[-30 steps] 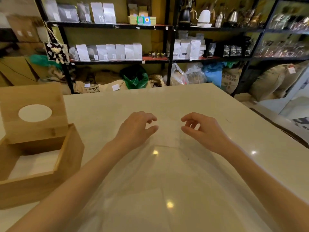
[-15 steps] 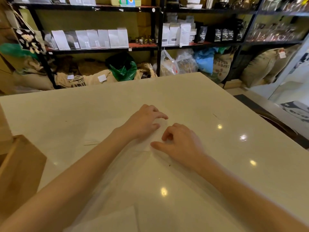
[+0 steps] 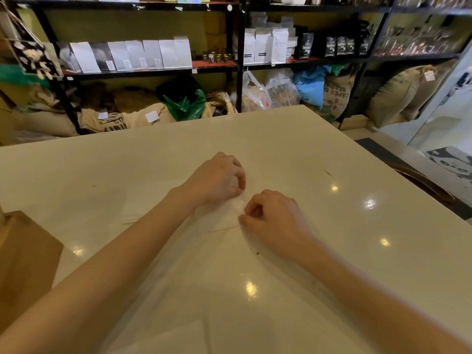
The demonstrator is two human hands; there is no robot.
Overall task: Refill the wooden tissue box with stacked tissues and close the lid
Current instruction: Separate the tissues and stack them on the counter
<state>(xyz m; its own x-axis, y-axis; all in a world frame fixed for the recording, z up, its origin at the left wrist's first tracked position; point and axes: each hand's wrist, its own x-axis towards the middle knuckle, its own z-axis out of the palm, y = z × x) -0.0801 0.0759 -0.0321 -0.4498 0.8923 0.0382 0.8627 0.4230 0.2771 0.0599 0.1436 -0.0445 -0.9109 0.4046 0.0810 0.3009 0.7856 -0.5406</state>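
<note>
Left hand: the left hand lies on the table, fingers curled in, thumb and forefinger pinched on the far part of the tissue.
Right hand: the right hand is just beside it, nearer and to the right, also curled, fingertips pinching the same tissue at its right edge.
Why so: two pinches close together seem meant to separate or fold one thin sheet; it is probably too light for one hand to control.
Tissue: white, flat on the table between the hands, hard to see against the pale top. Another pale sheet lies at the near edge, partly under the arms.
Box: only a corner of the wooden box shows at the left edge, well apart from the hands. Its lid and its inside are out of view, so I cannot tell how full it is.
Stage: I judge the tissues are being prepared and are not yet in the box.
Table: the table is cream and glossy, with bright spots of ceiling light.
Room: far behind stand black shelves with white bags and small jars; burlap sacks lie on the floor.
</note>
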